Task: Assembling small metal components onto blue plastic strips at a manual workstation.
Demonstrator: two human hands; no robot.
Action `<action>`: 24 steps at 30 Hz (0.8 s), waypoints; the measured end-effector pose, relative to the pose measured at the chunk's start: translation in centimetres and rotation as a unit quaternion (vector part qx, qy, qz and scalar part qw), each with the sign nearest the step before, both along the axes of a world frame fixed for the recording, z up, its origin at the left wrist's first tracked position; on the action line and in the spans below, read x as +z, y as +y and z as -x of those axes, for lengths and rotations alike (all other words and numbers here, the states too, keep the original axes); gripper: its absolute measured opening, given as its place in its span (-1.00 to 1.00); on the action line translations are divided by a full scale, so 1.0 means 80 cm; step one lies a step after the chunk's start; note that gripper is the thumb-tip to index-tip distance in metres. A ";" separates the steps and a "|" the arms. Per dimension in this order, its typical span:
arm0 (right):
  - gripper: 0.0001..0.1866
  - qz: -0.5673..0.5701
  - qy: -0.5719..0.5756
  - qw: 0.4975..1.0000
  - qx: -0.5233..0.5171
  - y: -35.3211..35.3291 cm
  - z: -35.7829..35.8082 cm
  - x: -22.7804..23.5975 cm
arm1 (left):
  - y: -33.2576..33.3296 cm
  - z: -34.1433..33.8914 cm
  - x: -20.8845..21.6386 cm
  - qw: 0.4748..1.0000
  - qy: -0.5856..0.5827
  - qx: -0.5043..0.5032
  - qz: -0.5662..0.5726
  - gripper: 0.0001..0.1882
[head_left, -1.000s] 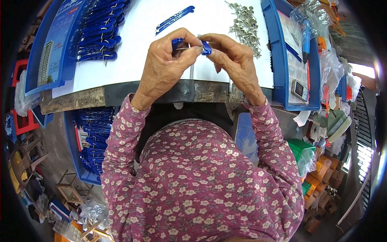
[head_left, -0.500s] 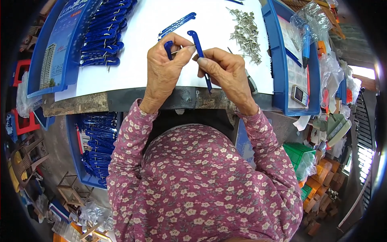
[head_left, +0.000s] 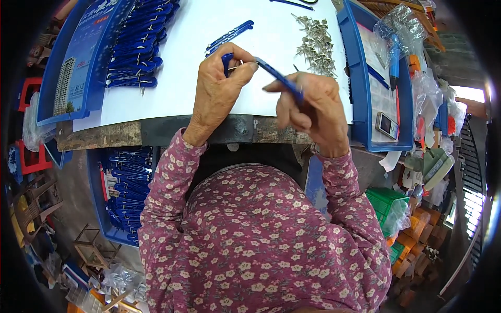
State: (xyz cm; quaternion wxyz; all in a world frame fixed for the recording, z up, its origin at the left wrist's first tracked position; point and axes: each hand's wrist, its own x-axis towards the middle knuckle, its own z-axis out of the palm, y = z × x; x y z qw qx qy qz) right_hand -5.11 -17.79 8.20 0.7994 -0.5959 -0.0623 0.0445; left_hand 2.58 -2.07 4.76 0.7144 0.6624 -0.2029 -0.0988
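Head view: the person's left hand (head_left: 216, 86) is raised over the near edge of the white sheet (head_left: 276, 36), thumb and forefinger pinching a small blue hooked piece (head_left: 226, 63) with a thin metal pin (head_left: 236, 67) beside it. The blue piece sits within the curl of the left forefinger. Slanting from the left fingertips down to the right hand (head_left: 318, 107) is a longer blue strip (head_left: 281, 79); its upper end is at the left thumb tip, its lower end against the right fingers. The right hand is blurred, its fingers partly bent, so I cannot tell whether they grip the strip or merely touch it.

Beyond the left hand, on the sheet, lie perforated blue strips (head_left: 229, 37). A heap of flat-headed metal pins (head_left: 316, 46) lies beyond the right hand, well apart from the left. Further right stands a blue tray (head_left: 358, 78) holding a mobile phone (head_left: 386, 125).
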 end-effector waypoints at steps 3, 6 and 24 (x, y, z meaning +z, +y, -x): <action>-0.56 0.031 -0.038 0.998 -0.030 -0.005 -0.012 0.006 | -0.003 0.001 0.001 1.000 -0.006 -0.024 -0.010 -0.91; -0.57 0.082 -0.065 0.993 -0.049 -0.013 -0.028 0.001 | -0.007 0.003 0.003 0.999 -0.018 -0.042 -0.024 -0.91; -0.76 0.280 -0.175 0.936 -0.124 -0.012 -0.047 -0.044 | 0.002 0.005 0.005 0.996 -0.018 -0.077 0.028 -0.93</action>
